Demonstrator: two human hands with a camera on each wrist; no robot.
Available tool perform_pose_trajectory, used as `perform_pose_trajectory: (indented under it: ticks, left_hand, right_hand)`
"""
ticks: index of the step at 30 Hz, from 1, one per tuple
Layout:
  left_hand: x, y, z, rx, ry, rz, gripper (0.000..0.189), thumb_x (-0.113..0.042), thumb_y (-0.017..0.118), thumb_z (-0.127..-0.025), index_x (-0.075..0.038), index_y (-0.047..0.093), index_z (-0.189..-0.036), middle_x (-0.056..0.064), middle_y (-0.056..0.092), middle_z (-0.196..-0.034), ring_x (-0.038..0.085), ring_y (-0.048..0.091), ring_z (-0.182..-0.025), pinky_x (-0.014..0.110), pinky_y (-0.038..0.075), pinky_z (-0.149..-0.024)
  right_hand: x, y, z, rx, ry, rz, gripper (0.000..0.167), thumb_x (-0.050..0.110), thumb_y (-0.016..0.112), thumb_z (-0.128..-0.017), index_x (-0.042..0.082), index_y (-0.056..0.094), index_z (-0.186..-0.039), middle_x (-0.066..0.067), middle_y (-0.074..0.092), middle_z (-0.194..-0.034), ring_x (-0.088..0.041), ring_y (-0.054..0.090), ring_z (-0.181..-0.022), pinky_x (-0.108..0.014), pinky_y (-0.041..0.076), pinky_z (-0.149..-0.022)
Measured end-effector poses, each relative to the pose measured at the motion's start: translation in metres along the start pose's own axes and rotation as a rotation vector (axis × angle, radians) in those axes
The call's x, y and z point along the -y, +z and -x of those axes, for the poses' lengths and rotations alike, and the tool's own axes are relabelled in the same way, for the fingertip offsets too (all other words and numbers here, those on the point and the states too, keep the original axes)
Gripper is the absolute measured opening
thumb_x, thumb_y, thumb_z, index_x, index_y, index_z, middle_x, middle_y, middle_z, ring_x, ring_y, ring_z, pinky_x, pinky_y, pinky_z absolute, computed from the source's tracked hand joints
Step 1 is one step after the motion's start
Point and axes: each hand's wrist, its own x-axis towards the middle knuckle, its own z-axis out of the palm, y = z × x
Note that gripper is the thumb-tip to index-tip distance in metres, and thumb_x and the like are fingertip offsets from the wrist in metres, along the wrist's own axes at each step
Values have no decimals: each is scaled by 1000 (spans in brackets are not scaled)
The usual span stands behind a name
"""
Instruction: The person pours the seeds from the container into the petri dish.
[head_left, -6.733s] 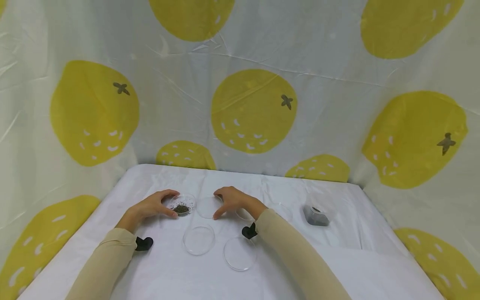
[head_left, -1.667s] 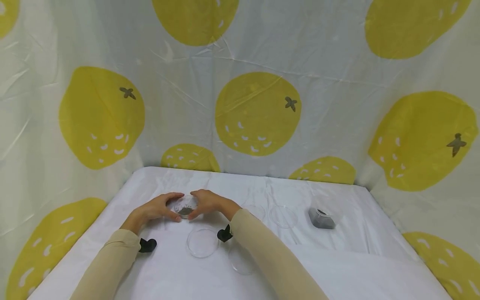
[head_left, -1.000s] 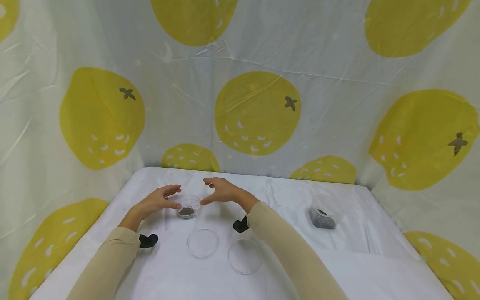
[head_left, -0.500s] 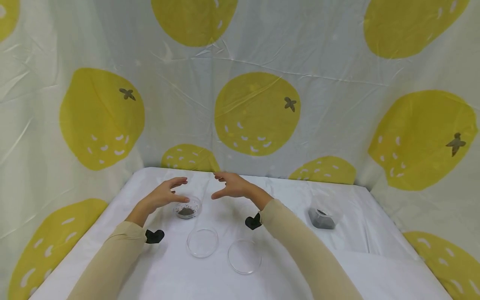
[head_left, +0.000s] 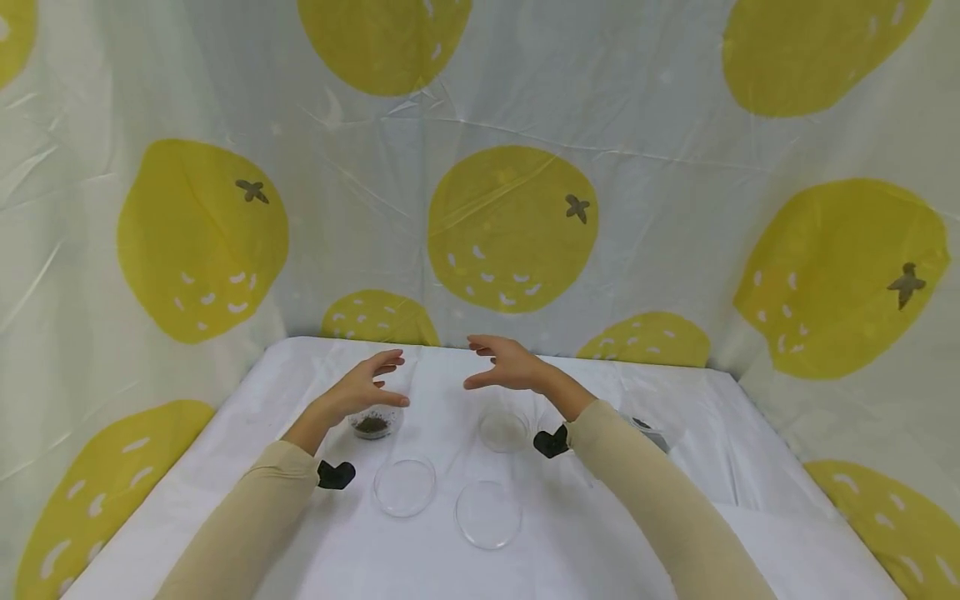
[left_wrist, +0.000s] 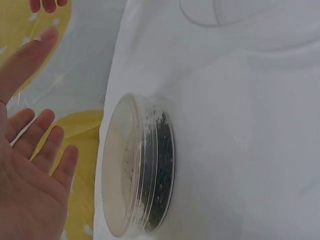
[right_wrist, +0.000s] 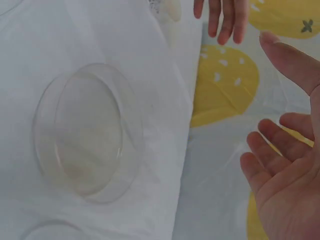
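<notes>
My left hand (head_left: 360, 390) hovers in the air with fingers spread, over the back left of the table. Just below it sits a clear round petri dish (head_left: 372, 425) with dark grains in it. In the left wrist view this petri dish (left_wrist: 140, 167) has a clear dish-like cover on top and grains scattered on its inner wall. My right hand (head_left: 513, 367) hangs in the air to the right, fingers apart, holding nothing. Below it stands a clear petri dish (head_left: 502, 430), seen in the right wrist view as a shallow clear dish (right_wrist: 90, 132) without grains.
Two clear round dishes or lids (head_left: 404, 487) lie nearer the front, the other lid (head_left: 487, 515) to the right. Behind the right sleeve, a container (head_left: 654, 435) of dark material is partly hidden, as is another clear dish. A lemon-print curtain (head_left: 517, 100) encloses the white table.
The clear dish beside the grain-filled one was brought onto it by the right hand, both hands closing round it. Both hands then let go, rose and moved right.
</notes>
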Motion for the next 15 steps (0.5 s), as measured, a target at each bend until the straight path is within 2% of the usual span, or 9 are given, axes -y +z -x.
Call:
perform_pose_trajectory:
  ticks: [5,15]
  left_hand:
    - [-2,17,-7,25,0,11,95,-12,86,-86,-2,28,-161,22,38,-159,38,29,-150,54,28,-119]
    - [-15,52,-29,126,102,41,95,-11,88,-84,2,31,-159,26,39,-157,38,33,-148,55,32,-117]
  right_hand:
    - [-14,-17,22,-17,7,-15,92,31,84,-89,7,33,-161,-17,43,-158,-32,41,-145,-48,35,-116]
    - [-37,-51,69,-95,1,-46,91,30,84,-89,3,33,-160,-15,42,-159,-32,38,-146,-48,31,-118]
